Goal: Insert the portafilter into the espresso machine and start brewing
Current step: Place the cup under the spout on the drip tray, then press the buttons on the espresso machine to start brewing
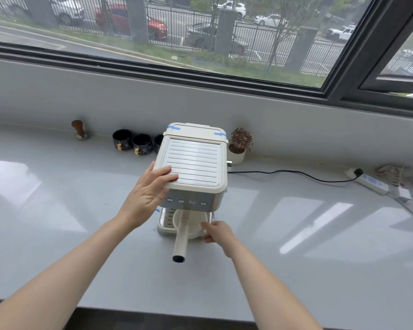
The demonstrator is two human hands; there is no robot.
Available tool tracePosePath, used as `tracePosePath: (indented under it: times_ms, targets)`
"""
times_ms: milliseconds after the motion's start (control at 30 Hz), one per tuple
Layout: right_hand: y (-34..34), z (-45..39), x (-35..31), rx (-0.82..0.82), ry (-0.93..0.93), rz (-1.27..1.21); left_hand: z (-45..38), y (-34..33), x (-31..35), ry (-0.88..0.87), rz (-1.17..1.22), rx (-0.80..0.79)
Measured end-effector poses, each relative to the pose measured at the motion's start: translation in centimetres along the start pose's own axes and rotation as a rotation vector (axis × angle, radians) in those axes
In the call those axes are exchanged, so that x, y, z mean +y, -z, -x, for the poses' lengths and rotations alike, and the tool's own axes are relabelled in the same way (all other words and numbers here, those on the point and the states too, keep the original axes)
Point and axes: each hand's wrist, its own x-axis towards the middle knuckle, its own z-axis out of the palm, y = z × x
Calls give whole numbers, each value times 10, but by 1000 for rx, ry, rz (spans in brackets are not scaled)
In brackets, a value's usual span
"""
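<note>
So I'm looking down at a glossy pale grey counter [296, 234] that's running along under a big dark-framed window [224, 75], with a fence and parked cars showing outside. The cream espresso machine [193, 163] is sitting mid-counter. My left hand [150, 191] is bracing its front left top corner, fingers spread flat over the ridged lid and thumb down by the button row. The portafilter [180, 236] is sitting in the machine under the button panel, its cream handle sticking straight out toward me over the drip tray. My right hand [218, 232] is hanging just right of that handle at the tray's edge, fingers loosely curled and pinched near each other, not clamping anything I can make out. Along the back wall I'm seeing a wood-handled tamper [80, 130], a row of black cups [134, 141] and a small potted plant [239, 146]. A black cord [296, 173] is trailing right to a white power strip [370, 183].
</note>
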Motion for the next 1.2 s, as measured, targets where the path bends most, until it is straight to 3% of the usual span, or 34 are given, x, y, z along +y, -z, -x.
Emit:
tracePosePath:
  times_ms: [467,733,833,900,967,1067,1200]
  targets:
    - [-4,-30,-17,21,-13,-34,-1,-2,0,25,-10,-12]
    - [-3,-22,-21,110,152,192,-1,-3,1,15,-22,-4]
    - [1,-9,-18,255,180,220,0,-3,3,22,-39,-18]
    - [9,11,-14,399,266,130,0,-1,4,13,-53,-40]
    - [19,29,-14,471,476,76,0,3,3,-9,-99,-76]
    - [26,44,-20,378,679,165,1,9,-2,-93,-257,-121]
    - [14,49,-36,433,715,212,1,10,-6,-161,-392,-138]
